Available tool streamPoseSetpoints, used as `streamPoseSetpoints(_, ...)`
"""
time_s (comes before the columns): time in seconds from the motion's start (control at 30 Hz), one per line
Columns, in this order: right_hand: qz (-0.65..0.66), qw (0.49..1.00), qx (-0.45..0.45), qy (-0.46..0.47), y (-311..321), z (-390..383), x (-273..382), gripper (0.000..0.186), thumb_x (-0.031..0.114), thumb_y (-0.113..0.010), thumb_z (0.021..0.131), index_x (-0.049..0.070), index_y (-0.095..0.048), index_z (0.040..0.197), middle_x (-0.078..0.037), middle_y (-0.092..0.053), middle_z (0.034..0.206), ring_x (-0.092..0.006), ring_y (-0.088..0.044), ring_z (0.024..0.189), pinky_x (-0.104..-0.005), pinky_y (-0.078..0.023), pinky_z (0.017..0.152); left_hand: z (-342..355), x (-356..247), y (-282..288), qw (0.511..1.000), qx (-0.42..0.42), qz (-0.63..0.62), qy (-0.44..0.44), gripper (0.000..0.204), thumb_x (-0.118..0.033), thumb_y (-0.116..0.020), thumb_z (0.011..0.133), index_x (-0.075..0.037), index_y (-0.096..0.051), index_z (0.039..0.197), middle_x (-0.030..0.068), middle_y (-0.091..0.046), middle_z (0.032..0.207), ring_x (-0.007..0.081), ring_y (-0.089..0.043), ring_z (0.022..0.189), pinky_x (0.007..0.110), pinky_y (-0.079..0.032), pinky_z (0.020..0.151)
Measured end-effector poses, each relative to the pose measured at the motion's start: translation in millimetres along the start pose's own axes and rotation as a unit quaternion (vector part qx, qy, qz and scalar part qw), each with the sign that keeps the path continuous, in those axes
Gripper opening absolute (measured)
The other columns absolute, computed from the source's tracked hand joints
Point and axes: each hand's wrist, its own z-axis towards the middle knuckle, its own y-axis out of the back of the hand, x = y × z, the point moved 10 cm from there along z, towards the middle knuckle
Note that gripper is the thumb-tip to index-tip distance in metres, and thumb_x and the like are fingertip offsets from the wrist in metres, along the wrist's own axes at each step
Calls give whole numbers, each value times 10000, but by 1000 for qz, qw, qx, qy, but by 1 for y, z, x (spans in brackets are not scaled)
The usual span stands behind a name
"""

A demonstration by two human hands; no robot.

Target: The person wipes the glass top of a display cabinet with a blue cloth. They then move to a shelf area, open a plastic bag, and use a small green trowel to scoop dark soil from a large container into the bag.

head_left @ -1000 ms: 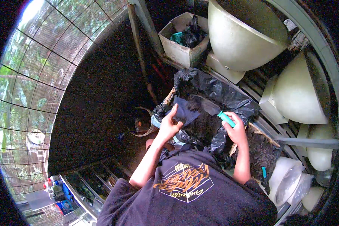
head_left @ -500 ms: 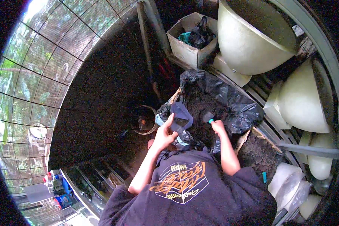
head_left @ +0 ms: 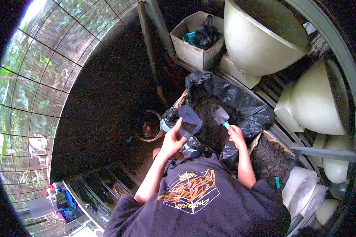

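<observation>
My left hand (head_left: 173,143) is closed on the near side of a dark, thin-walled planting bag (head_left: 191,117), its mouth held wide. How much soil lies inside I cannot make out. In my right hand (head_left: 236,136) is a small trowel (head_left: 220,115) with a teal handle and a grey blade. The blade points away from me, over dark loose soil (head_left: 203,103) and to the right of the bag. Black plastic sheeting (head_left: 243,98) lines the soil container and bunches up along its far and right sides.
Another soil-filled box (head_left: 269,160) sits at the right, with a short teal piece (head_left: 277,182) near it. Large pale bowl-shaped planters (head_left: 261,47) line the right side. A worn box (head_left: 192,53) holding crumpled plastic stands behind. A round bucket (head_left: 159,128) is left of my hands.
The trowel's blade has tilted so more of its face shows, and my right hand has shifted slightly right and nearer me. My left hand still holds the planting bag in nearly the same place.
</observation>
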Motion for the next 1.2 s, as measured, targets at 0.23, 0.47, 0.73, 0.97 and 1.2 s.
streamPoseSetpoints(0.23, -113, 934, -57, 334, -20, -118, 166, 242, 165, -657, 928, -16, -638, 1087, -20, -656, 892, -73, -579, 810, -258, -485, 730, 30, -13, -13, 999, 2, 1, 32, 817, 43, -614, 765, -78, -315, 1517, 67, -513, 1413, 84, -523, 911, 239, -462, 778)
streamPoseSetpoints(0.47, -196, 915, -153, 319, 2, -96, 155, 224, 170, -674, 902, 2, -649, 1047, -101, -676, 857, -138, -626, 763, -302, -494, 694, 41, 0, -9, 998, -27, -38, -30, 797, 52, -609, 756, -11, -320, 1495, 136, -430, 1492, 153, -515, 1209, 269, -431, 992)
streamPoseSetpoints(0.73, -384, 909, -124, 103, 2, 54, -18, 353, 342, -650, 885, -6, -680, 932, -245, -678, 916, -416, -652, 906, -475, -500, 768, 5, -14, -5, 997, -13, 62, -42, 796, -16, -601, 749, -26, -321, 1495, 198, -398, 1506, 212, -395, 1382, 276, -341, 1089)
streamPoseSetpoints(0.97, -336, 931, -133, 45, -42, 106, -58, 390, 368, -618, 905, -17, -665, 862, -211, -675, 817, -386, -654, 825, -487, -476, 725, -15, -3, 3, 995, -34, 83, -39, 811, -23, -601, 750, -85, -323, 1509, 154, -417, 1511, 109, -575, 1014, 225, -476, 792)
streamPoseSetpoints(1.2, -130, 988, -78, 32, -13, 96, -82, 269, 307, -608, 960, 67, -613, 838, 29, -475, 583, -87, -410, 415, -285, -327, 380, -17, -6, 9, 994, -43, 93, -37, 803, -29, -590, 762, -106, -321, 1514, 138, -434, 1503, 61, -528, 691, 218, -473, 636)
